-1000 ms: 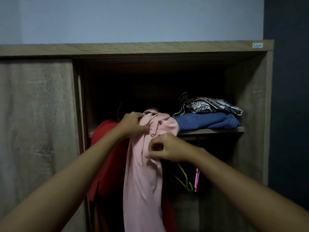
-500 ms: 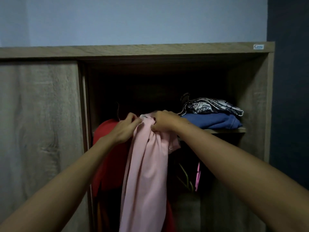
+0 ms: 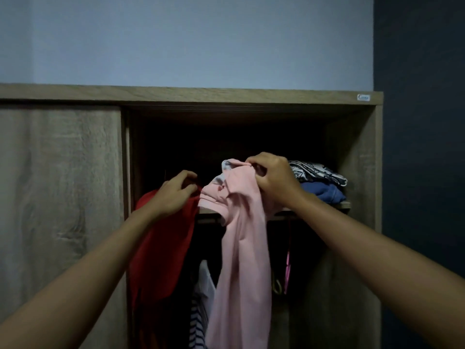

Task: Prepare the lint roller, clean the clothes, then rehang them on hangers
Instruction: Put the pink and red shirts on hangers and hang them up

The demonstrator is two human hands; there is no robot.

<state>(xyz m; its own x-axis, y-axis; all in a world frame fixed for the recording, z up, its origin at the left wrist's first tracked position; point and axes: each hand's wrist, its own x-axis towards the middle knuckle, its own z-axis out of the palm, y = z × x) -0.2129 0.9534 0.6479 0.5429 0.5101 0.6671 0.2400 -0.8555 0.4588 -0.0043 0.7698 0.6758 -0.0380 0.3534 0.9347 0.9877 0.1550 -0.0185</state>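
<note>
Open wood-grain wardrobe (image 3: 352, 159) against a pale blue wall (image 3: 201, 41). Right hand (image 3: 273, 181), grip closed, pinches the pink cotton garment (image 3: 239, 248) at the wooden shelf (image 3: 343, 204) edge; left hand (image 3: 175, 195) clutches the red hanging garment (image 3: 161, 248).

**Bare arms, bare hands**

Two arms fill the near corners of the view, both uncovered from the frame edge right up to the wrist: no sleeve, no cuff in sight. The left hand (image 3: 176, 195) wears no glove, ring or band. Same story for the right hand (image 3: 273, 182): plain fingers, bare wrist, no watch.
</note>
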